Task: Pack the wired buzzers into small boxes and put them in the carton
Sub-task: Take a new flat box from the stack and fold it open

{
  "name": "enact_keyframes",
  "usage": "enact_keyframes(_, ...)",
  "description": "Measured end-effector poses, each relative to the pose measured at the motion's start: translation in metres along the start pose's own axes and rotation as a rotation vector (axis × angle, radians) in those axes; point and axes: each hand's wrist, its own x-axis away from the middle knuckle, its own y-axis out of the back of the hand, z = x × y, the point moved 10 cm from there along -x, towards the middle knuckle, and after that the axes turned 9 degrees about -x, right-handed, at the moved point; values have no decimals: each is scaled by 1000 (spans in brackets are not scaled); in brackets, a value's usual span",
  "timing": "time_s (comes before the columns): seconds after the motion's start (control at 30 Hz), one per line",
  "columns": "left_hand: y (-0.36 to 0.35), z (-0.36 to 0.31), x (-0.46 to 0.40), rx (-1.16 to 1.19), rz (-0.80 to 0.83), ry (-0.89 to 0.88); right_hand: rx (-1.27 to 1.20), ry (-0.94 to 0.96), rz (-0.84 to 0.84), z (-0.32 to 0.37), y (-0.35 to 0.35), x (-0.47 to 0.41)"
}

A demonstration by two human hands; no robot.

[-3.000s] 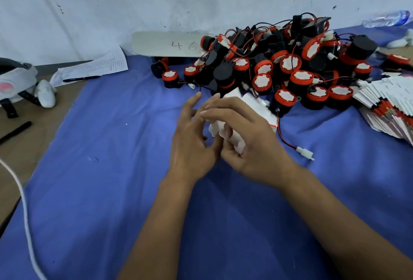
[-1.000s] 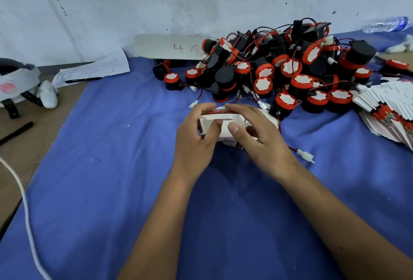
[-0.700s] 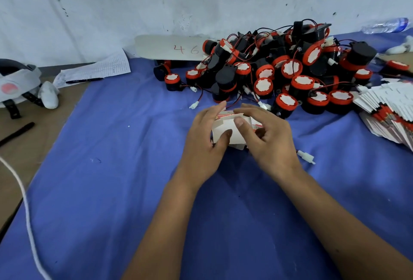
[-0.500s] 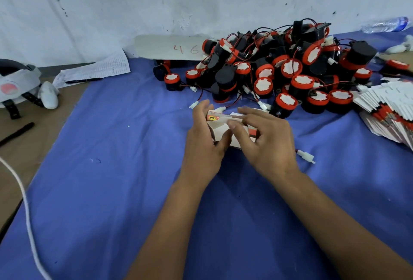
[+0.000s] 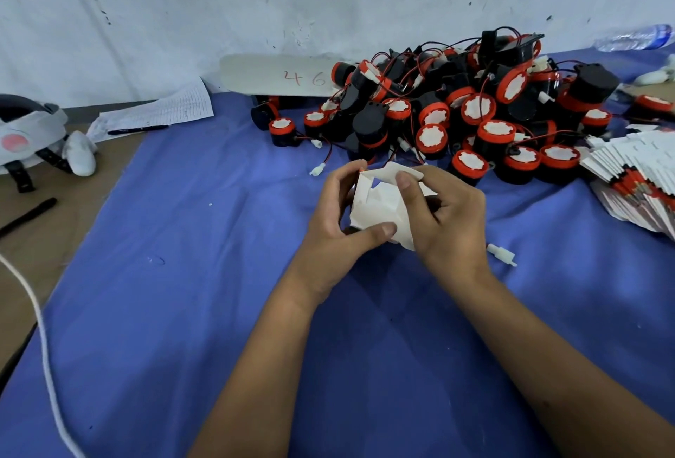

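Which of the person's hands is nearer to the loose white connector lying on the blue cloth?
Right. The right hand holds the small white box just left of the white connector. The left hand grips the box's far side, farther away.

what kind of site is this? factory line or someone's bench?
Looks like a small manual packing bench, not an automated line. A loose pile of wired buzzers lies on a blue cloth against a scuffed wall, a stack of flat unfolded boxes lies at right, and both hands fold a small white box.
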Motion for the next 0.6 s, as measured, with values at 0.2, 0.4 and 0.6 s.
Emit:
enact_keyframes(0.2, 21, -2, 0, -136, -169, -13, 81, 115, 112, 9, -9, 0)
enact_keyframes(0.4, 26, -4, 0, -230, -208, -52, 30, 125, 135, 10, -11, -1)
enact_keyframes(0.6, 36, -12, 2, -276, -322, -119, -101, 127, 173, 20, -11, 1)
